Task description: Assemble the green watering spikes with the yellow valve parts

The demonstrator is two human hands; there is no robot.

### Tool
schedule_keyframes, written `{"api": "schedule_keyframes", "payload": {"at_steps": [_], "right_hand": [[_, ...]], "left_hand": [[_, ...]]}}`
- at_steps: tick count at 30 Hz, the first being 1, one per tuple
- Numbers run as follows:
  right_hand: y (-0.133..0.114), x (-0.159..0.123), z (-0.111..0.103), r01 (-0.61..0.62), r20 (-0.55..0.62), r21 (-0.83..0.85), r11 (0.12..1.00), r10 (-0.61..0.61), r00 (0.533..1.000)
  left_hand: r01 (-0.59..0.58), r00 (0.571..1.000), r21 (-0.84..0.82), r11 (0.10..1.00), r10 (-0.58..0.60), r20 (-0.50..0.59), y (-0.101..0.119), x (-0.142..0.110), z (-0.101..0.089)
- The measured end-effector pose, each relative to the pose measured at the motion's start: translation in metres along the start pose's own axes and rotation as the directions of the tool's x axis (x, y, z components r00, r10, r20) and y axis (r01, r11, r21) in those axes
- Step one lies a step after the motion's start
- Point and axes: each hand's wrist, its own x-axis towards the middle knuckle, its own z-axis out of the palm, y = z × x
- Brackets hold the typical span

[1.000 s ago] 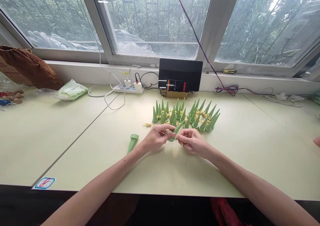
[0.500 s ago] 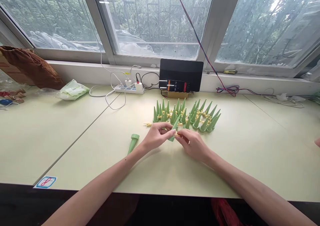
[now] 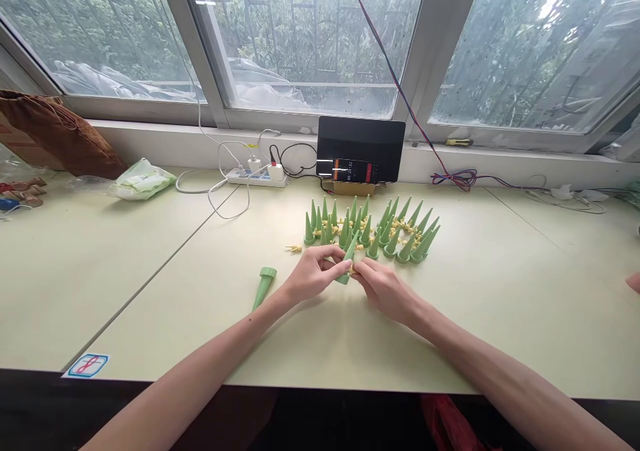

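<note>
My left hand is closed around a green plant-watering spike, which tilts with its point up and slightly right. My right hand pinches a small yellow valve piece against the side of that spike; the fingers partly hide it. Behind my hands, several like spikes stand on their wide ends, with small yellow pieces lying among them. Left of my left hand one more spike lies on its side, partly behind my forearm. A loose yellow piece rests beyond my left wrist.
A dark tablet with a phone in front stands at the back of the table. A power strip with cables is to its left, near a green-white packet. Part of another person's hand shows at the right edge.
My right hand's fingers have drawn in slightly around the yellow valve piece at the spike. My left hand keeps its hold. The whole view has shifted a little.
</note>
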Motion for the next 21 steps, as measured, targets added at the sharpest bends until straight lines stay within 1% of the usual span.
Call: {"api": "schedule_keyframes", "payload": {"at_steps": [4, 8, 12, 15, 16, 17, 18, 19, 21], "right_hand": [[-0.002, 0.0, -0.002, -0.008, 0.017, 0.047, 0.999, 0.008, 1.0], [-0.005, 0.002, -0.005, -0.066, 0.029, 0.192, 0.979, 0.061, 0.998], [-0.008, 0.004, -0.008, -0.141, 0.068, 0.332, 0.933, 0.125, 0.99], [-0.008, 0.005, -0.01, -0.238, 0.13, 0.43, 0.871, 0.2, 0.971], [-0.007, 0.005, -0.011, -0.285, 0.177, 0.481, 0.829, 0.226, 0.958], [-0.006, 0.005, -0.012, -0.343, 0.239, 0.542, 0.767, 0.251, 0.938], [-0.005, 0.005, -0.012, -0.412, 0.315, 0.602, 0.684, 0.27, 0.91], [-0.004, 0.005, -0.013, -0.483, 0.396, 0.654, 0.582, 0.28, 0.874], [-0.002, 0.005, -0.015, -0.595, 0.534, 0.714, 0.369, 0.262, 0.804]], "left_hand": [[-0.011, 0.999, -0.017, 1.0, 0.012, 0.034, -0.003, 0.0, -0.002], [-0.015, 0.996, -0.013, 1.0, 0.016, 0.09, -0.006, 0.0, -0.005], [-0.018, 0.991, 0.003, 1.0, 0.017, 0.131, -0.006, 0.0, -0.007], [-0.034, 0.988, 0.001, 0.999, 0.033, 0.149, -0.006, 0.0, -0.008], [-0.04, 0.987, 0.002, 0.999, 0.039, 0.156, -0.006, 0.001, -0.009], [-0.045, 0.986, 0.005, 0.999, 0.044, 0.162, -0.006, 0.001, -0.009], [-0.05, 0.985, 0.009, 0.999, 0.048, 0.168, -0.006, 0.001, -0.009], [-0.053, 0.984, 0.015, 0.998, 0.05, 0.174, -0.006, 0.001, -0.009], [-0.053, 0.983, 0.023, 0.998, 0.048, 0.179, -0.006, 0.002, -0.009]]}}
